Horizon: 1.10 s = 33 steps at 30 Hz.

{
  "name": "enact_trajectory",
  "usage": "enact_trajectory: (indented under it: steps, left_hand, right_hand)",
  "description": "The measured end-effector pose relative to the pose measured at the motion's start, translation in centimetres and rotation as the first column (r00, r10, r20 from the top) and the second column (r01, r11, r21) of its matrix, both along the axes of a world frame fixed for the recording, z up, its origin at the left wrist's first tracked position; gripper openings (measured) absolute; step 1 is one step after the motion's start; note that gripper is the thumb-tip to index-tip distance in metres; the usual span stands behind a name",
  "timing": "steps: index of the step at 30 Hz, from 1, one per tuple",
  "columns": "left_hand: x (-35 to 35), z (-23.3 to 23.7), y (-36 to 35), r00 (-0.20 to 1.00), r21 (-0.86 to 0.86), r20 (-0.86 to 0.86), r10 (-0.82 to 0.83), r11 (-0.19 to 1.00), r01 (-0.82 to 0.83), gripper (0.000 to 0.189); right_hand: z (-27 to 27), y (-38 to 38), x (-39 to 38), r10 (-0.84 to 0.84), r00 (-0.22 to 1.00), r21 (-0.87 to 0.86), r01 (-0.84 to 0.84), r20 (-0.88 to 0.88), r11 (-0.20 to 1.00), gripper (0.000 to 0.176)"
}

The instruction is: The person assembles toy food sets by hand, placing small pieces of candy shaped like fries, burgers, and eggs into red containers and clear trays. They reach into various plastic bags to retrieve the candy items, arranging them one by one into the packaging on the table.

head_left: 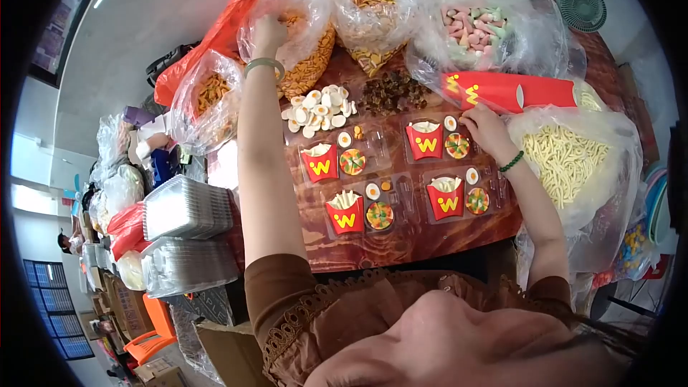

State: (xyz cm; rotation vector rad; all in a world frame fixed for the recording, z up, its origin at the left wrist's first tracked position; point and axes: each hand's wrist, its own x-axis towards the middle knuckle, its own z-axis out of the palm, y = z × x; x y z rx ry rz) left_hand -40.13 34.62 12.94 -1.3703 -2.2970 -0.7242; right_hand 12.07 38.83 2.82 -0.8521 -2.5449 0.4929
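My left hand (269, 31) reaches into a clear bag of orange candies (309, 57); plastic and glare hide its fingers. My right hand (485, 127) is at the upper right clear tray, fingertips together beside a small egg-shaped candy (450, 123); whatever they pinch is too small to name. That tray also holds a red fries box (424, 140) and a round colourful candy (456, 145). Three more trays hold the same kinds of pieces: a red box (319, 163) upper left, another (345, 212) lower left, another (446, 198) lower right.
White egg-like candies (320, 110) and dark brown candies (394, 93) lie in piles behind the trays. Pale strips (566, 161) fill a bag at right, near flat red boxes (502, 92). Stacked clear trays (188, 208) stand left. A distant person (70, 243) is at far left.
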Motion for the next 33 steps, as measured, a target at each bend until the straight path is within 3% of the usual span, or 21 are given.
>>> enact_trajectory:
  steps: [3, 6, 10, 11, 12, 14, 16, 17, 20, 22, 23, 24, 25, 26, 27, 28, 29, 30, 31, 32, 33]
  left_hand:
    - [0.1, 0.5, 0.2, 0.991, -0.303, 0.121, 0.065, 0.953, -0.026, 0.025]
    - [0.9, 0.6, 0.6, 0.981, -0.333, 0.000, 0.193, 0.925, -0.182, 0.024]
    - [-1.1, -0.6, 2.3, 0.992, -0.527, -0.031, 0.121, 0.842, -0.119, 0.024]
    - [-0.1, -0.1, 1.8, 0.992, -0.529, -0.093, 0.083, 0.840, -0.120, 0.025]
    - [-0.1, -0.1, 1.7, 0.996, -0.576, 0.011, 0.094, 0.814, -0.071, 0.026]
    - [-2.2, -1.4, 2.6, 0.995, -0.548, -0.095, -0.021, 0.836, -0.035, 0.030]
    - [-2.4, -2.4, 3.0, 0.991, -0.414, -0.120, 0.064, 0.904, -0.108, 0.031]
    - [-1.8, -2.4, 3.1, 0.992, -0.415, -0.119, 0.051, 0.905, -0.097, 0.031]
    - [-0.4, -2.0, 2.0, 0.986, -0.420, -0.131, 0.105, 0.895, -0.151, 0.032]
    - [0.7, -1.9, 0.9, 0.984, -0.178, -0.030, 0.173, 0.968, -0.176, 0.039]
    - [2.8, -0.7, 0.0, 0.973, -0.093, -0.081, 0.218, 0.970, -0.225, 0.035]
    - [2.9, -0.9, -0.2, 0.974, -0.093, -0.079, 0.214, 0.971, -0.221, 0.035]
    - [3.5, -0.4, -0.7, 0.988, 0.206, -0.046, 0.149, 0.969, -0.137, 0.032]
    - [3.9, 0.2, -1.4, 0.996, 0.491, -0.037, 0.080, 0.870, -0.051, 0.028]
    - [4.8, 0.5, -1.5, 0.974, 0.583, 0.226, 0.001, 0.801, -0.136, 0.020]
    - [5.5, 0.6, -1.4, 0.829, 0.740, 0.459, -0.320, 0.654, -0.158, 0.019]
    - [6.1, 0.6, -1.4, 0.561, 0.838, 0.534, -0.633, 0.486, -0.250, 0.018]
    - [8.2, 0.9, -2.6, 0.258, 0.839, 0.541, -0.800, 0.494, -0.227, 0.018]
    - [11.0, 0.7, -4.1, -0.077, 0.844, 0.493, -0.867, 0.497, -0.202, 0.018]
    - [14.2, 0.0, -5.8, -0.386, 0.810, 0.469, -0.794, 0.561, -0.169, 0.021]
    - [18.3, -0.2, -6.9, -0.472, 0.741, 0.527, -0.706, 0.654, -0.151, 0.020]
  right_hand:
    - [0.4, 0.3, -0.3, -0.027, 0.998, -0.021, 0.028, 0.055, 0.999, 0.016]
    - [0.2, 0.6, -0.7, -0.045, 0.990, -0.009, 0.047, 0.136, 0.999, 0.017]
    - [0.7, 0.1, -0.6, -0.048, 0.983, -0.013, 0.051, 0.175, 0.999, 0.016]
    - [-0.7, 0.9, -0.2, -0.004, 0.995, -0.006, 0.005, 0.099, 1.000, 0.017]
    - [-0.7, 0.8, -0.3, -0.026, 1.000, -0.019, 0.026, 0.002, 0.999, 0.017]
    - [0.0, 0.6, -0.3, -0.118, 0.991, -0.067, 0.122, 0.055, 0.990, 0.018]
    - [-0.1, 0.4, -0.5, -0.102, 0.993, -0.005, 0.103, 0.064, 0.995, 0.020]
    - [0.7, -0.1, -0.5, -0.102, 0.984, -0.011, 0.105, 0.148, 0.994, 0.020]
    - [0.8, -0.3, -0.2, -0.024, 0.992, -0.025, 0.027, 0.120, 0.999, 0.020]
    - [0.6, -0.4, 0.5, -0.042, 0.999, -0.036, 0.041, -0.011, 0.998, 0.016]
    - [0.7, -0.5, 0.8, -0.053, 0.996, -0.036, 0.050, -0.076, 0.998, 0.016]
    - [0.9, -0.5, 1.3, -0.044, 0.994, -0.106, 0.033, -0.097, 0.994, 0.015]
    - [1.6, -0.9, 1.7, -0.046, 0.994, -0.106, 0.036, -0.098, 0.994, 0.015]
    - [2.5, -1.3, 2.0, -0.048, 0.989, -0.179, 0.022, -0.142, 0.984, 0.015]
    - [3.1, -1.8, 2.1, -0.045, 0.981, -0.254, -0.005, -0.190, 0.967, 0.016]
    - [3.3, -2.1, 2.0, -0.031, 0.959, -0.247, -0.040, -0.280, 0.968, 0.017]
    - [4.2, -2.9, 2.0, -0.053, 0.950, -0.311, -0.048, -0.308, 0.949, 0.018]
    - [5.0, -3.6, 1.8, -0.072, 0.940, -0.375, -0.062, -0.334, 0.925, 0.019]
    - [4.4, -4.0, 1.2, -0.097, 0.873, -0.484, -0.169, -0.477, 0.859, 0.021]
    - [5.1, -4.7, 0.6, -0.070, 0.847, -0.472, -0.224, -0.527, 0.853, 0.021]
    - [6.1, -5.7, 0.1, -0.052, 0.819, -0.460, -0.267, -0.571, 0.846, 0.022]
